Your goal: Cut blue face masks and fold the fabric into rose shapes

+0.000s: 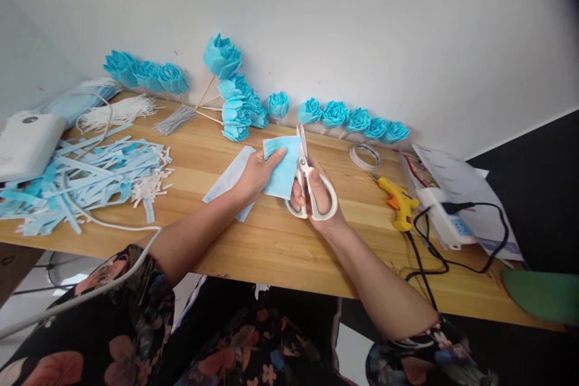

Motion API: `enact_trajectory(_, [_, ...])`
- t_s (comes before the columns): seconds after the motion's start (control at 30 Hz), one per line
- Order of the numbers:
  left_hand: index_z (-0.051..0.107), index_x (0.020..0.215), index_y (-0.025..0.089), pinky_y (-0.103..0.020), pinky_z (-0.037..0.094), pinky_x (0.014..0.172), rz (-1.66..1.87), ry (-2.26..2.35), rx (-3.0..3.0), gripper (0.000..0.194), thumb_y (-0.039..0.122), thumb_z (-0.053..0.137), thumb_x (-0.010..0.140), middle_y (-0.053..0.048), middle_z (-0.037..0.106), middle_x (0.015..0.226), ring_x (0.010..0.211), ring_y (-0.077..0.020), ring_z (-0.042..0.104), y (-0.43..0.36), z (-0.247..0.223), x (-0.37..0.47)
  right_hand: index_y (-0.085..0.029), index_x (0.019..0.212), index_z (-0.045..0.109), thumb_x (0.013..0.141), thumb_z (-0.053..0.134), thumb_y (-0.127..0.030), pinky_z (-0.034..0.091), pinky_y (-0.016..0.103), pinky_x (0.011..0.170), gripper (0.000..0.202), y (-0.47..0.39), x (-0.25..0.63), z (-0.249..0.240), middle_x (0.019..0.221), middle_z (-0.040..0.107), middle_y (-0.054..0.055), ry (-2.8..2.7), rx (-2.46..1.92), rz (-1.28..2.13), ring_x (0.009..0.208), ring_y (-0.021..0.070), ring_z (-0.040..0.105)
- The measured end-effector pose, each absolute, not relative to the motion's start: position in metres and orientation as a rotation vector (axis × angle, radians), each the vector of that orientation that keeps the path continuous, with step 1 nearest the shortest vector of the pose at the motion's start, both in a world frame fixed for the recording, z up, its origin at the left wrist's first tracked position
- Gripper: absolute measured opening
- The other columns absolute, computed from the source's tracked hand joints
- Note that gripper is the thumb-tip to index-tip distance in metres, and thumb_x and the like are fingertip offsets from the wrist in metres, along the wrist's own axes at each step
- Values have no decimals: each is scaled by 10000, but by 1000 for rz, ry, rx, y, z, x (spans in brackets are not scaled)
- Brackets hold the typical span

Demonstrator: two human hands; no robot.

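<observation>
A light blue rectangular piece of fabric [284, 170] is pinched in my left hand [259, 174], thumb on top. My right hand [322, 199] holds white-handled scissors [303, 160], fingers through the loops and blades pointing away from me. The blades lie along the right edge of the piece and look slightly apart at the tips. Beneath my left hand and wrist, more pale blue pieces [230, 174] rest on the wooden table [280, 253].
Blue fabric flowers [335, 113] on sticks line the wall. Cut blue strips [104, 169], a white device [29, 142] and a cable lie left. To the right are a tape roll [364, 157], a yellow glue gun [398, 202] and a power strip [446, 220].
</observation>
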State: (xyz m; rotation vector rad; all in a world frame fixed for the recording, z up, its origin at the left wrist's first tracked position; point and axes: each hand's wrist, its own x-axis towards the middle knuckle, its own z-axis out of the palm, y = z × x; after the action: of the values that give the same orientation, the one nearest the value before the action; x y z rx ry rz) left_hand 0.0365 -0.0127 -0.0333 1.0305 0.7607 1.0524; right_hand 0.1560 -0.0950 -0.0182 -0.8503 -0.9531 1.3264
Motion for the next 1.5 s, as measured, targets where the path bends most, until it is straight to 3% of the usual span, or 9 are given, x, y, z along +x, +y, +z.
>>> enact_trajectory(0.37, [652,845,131,-304,531,526,956,701,1015,460,553,751,689,-51,696,658,544,-194,642,-19,-30,37,-245,916,555,797,530,-735,422,267,443,505,-89,163,-17,547,494,-55,-955,-861,1348,454,113,469])
enact_trajectory(0.57, [671,874,139,-274,533,628,1060,793,968,493,555,786,635,-24,702,733,670,-172,652,-11,-30,34,-272,1109,556,796,463,-774,409,273,439,598,-78,192,-8,595,507,-43,-999,-1055,1028,470,129,479])
enact_trajectory(0.7, [672,961,144,-295,541,710,1137,768,959,531,561,774,649,-44,726,846,800,-205,678,-3,-31,31,-263,1395,391,781,640,-593,470,309,546,740,-69,235,-4,714,624,-19,-1254,-1551,604,567,162,562])
enact_trajectory(0.83, [654,1028,147,-297,544,770,1222,728,948,555,544,773,658,-62,730,943,897,-218,679,3,-29,29,-194,1305,526,789,641,-426,492,391,762,577,-69,264,-4,939,717,92,-1520,-2113,150,848,271,658])
enact_trajectory(0.97, [646,1012,152,-297,548,789,1246,714,936,530,534,771,666,-64,729,937,920,-220,682,4,-27,29,-187,1220,621,800,588,-291,476,365,786,433,-75,270,-5,1009,736,126,-1735,-2368,75,926,296,667])
enact_trajectory(1.1, [634,1041,161,-303,547,819,1235,692,931,517,513,761,683,-59,729,973,952,-221,680,4,-29,30,-235,1244,652,795,574,-264,469,351,784,456,-80,272,-4,1107,729,117,-1868,-2445,28,979,289,662])
enact_trajectory(1.23, [628,1070,162,-330,536,882,1244,677,934,509,486,755,699,-69,721,1041,1001,-226,674,4,-29,31,-273,1233,680,821,566,-360,470,390,785,436,-84,276,-4,1144,717,125,-1878,-2528,-69,964,310,662])
enact_trajectory(1.4, [637,1052,157,-337,536,893,1260,663,915,492,468,761,692,-77,721,1059,1031,-235,667,5,-27,30,-209,1263,652,828,564,-326,453,427,882,459,-82,279,-6,1223,670,153,-1899,-2366,-143,1081,327,610])
enact_trajectory(1.5, [651,1004,145,-337,549,857,1225,664,911,476,466,775,674,-74,736,979,983,-240,681,5,-28,30,-168,1207,675,866,511,-279,426,435,946,394,-77,268,-6,1151,694,155,-1777,-2146,-219,1100,305,598])
